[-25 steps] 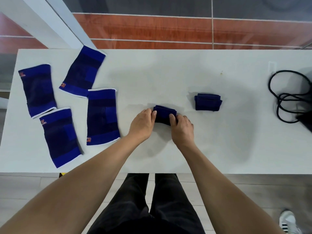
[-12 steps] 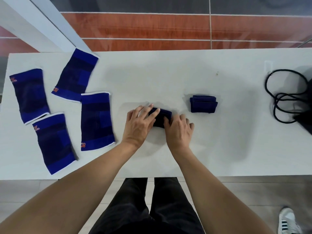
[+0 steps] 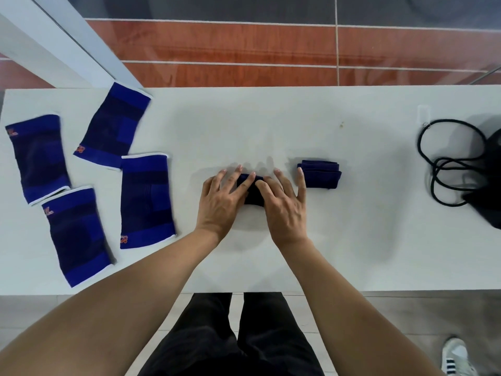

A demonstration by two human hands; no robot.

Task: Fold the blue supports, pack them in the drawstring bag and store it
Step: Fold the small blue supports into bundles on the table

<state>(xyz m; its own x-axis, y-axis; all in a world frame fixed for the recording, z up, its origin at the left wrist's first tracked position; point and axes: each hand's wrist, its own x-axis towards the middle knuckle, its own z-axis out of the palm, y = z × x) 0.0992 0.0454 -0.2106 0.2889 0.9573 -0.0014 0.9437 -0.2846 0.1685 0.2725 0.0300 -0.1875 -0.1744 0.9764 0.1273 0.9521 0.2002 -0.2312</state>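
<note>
A small folded blue support point(image 3: 253, 195) lies at the middle of the white table point(image 3: 271, 126). My left hand point(image 3: 222, 202) and my right hand point(image 3: 284, 204) rest flat on it with fingers spread, covering most of it. A second folded support point(image 3: 321, 175) sits just right of my right fingertips. Several unfolded blue supports lie flat at the left: one at the far edge point(image 3: 113, 126), one at the far left point(image 3: 36, 157), one nearest my left hand point(image 3: 145, 199) and one near the front edge point(image 3: 76, 237). The black drawstring bag point(image 3: 488, 185) lies at the right edge, partly cut off.
The bag's black cord point(image 3: 447, 164) loops over the table's right side. A white post point(image 3: 54, 42) stands beyond the far left corner. My legs and a white shoe point(image 3: 455, 356) show below the table's front edge.
My hands went from pinching the folded support at its sides to lying flat on top of it with fingers spread. The support looks pressed down and more covered.
</note>
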